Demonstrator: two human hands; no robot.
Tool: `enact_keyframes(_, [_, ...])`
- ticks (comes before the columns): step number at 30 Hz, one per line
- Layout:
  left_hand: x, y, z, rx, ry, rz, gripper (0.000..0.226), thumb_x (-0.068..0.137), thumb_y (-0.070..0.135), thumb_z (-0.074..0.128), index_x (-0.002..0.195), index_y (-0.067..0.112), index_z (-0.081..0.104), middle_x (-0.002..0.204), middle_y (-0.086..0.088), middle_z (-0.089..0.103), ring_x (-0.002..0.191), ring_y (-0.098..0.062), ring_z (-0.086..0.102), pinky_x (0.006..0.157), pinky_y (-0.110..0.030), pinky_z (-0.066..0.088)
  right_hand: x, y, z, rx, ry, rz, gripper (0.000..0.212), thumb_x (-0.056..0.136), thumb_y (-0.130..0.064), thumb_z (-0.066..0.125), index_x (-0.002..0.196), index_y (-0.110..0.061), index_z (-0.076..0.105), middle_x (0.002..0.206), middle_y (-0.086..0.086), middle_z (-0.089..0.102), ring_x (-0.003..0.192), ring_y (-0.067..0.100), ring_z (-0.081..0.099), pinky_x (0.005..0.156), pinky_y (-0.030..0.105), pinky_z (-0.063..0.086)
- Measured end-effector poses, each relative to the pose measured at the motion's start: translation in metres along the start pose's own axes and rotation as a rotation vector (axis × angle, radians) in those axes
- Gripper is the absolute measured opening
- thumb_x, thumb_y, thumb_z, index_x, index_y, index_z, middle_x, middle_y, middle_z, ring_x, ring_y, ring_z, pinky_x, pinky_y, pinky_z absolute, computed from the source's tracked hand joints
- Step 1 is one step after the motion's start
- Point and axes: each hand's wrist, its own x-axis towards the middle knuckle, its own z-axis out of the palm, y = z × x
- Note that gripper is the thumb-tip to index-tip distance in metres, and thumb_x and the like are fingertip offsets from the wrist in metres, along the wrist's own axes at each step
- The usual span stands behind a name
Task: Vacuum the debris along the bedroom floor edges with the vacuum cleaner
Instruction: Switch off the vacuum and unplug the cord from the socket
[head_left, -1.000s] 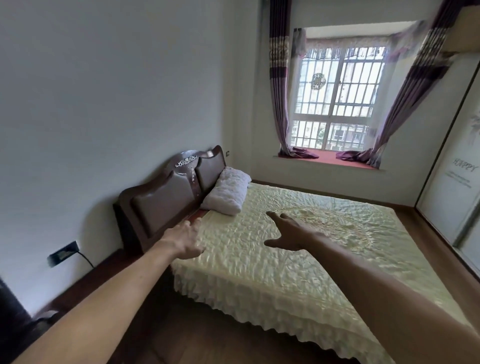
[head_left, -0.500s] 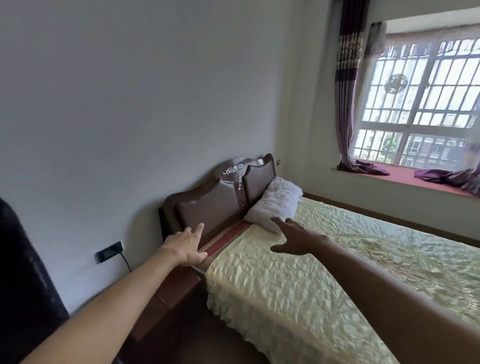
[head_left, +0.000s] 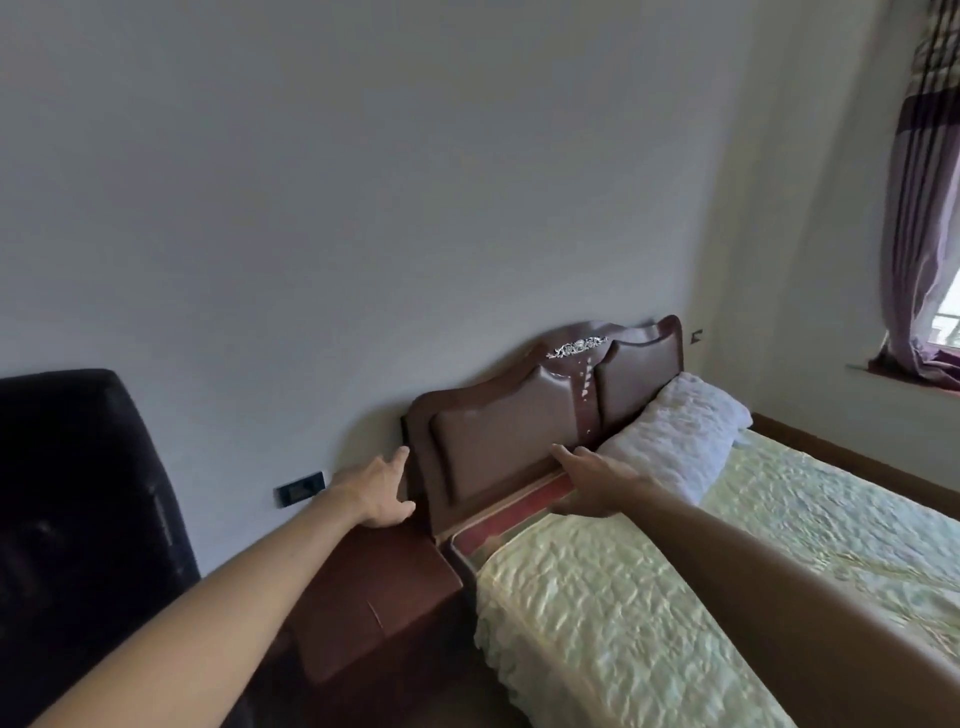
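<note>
No vacuum cleaner and no debris are in view. Both of my arms stretch forward toward the head of the bed. My left hand (head_left: 378, 491) is open, fingers spread, above the brown nightstand (head_left: 363, 597) and just left of the dark brown headboard (head_left: 524, 431). My right hand (head_left: 592, 480) is open too, fingers straight, over the red strip of bed frame at the foot of the headboard. Neither hand holds anything. The floor beside the bed is mostly hidden by my arms and the nightstand.
A pale green quilted bedspread (head_left: 675, 597) covers the bed, with a white pillow (head_left: 675, 431) against the headboard. A black padded chair back (head_left: 78, 493) stands at the left. A dark wall socket (head_left: 301, 488) sits low on the grey wall. Purple curtains (head_left: 924, 234) hang at the right.
The view has swung left, from the window toward the headboard wall. Both hands have moved closer to the headboard and nightstand, and the black chair back has come into view.
</note>
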Motion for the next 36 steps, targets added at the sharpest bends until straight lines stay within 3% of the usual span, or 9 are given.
enact_keyframes(13, [0.048, -0.114, 0.027, -0.028, -0.093, -0.207, 0.080, 0.087, 0.048, 0.054, 0.152, 0.023, 0.014, 0.138, -0.013, 0.046, 0.118, -0.034, 0.054, 0.091, -0.042, 0.047, 0.155, -0.102, 0.021, -0.048, -0.071, -0.259, 0.092, 0.084, -0.054, 0.067, 0.155, -0.028, 0.014, 0.142, 0.014, 0.044, 0.128, 0.036, 0.051, 0.101, 0.049, 0.047])
enact_keyframes(21, [0.093, -0.178, 0.049, -0.066, -0.144, -0.276, 0.083, 0.090, 0.050, 0.050, 0.155, 0.020, 0.007, 0.145, -0.015, 0.042, 0.122, -0.034, 0.052, 0.093, -0.042, 0.045, 0.244, -0.161, 0.023, -0.083, -0.124, -0.331, 0.090, 0.087, -0.054, 0.064, 0.155, -0.026, 0.013, 0.140, 0.012, 0.043, 0.124, 0.036, 0.052, 0.092, 0.047, 0.048])
enact_keyframes(36, [0.149, -0.263, 0.105, -0.132, -0.211, -0.413, 0.085, 0.094, 0.051, 0.049, 0.156, 0.021, 0.001, 0.149, -0.016, 0.037, 0.128, -0.034, 0.049, 0.098, -0.045, 0.044, 0.387, -0.225, 0.043, -0.076, -0.168, -0.451, 0.089, 0.089, -0.054, 0.063, 0.156, -0.026, 0.012, 0.143, 0.013, 0.042, 0.131, 0.034, 0.047, 0.099, 0.045, 0.044])
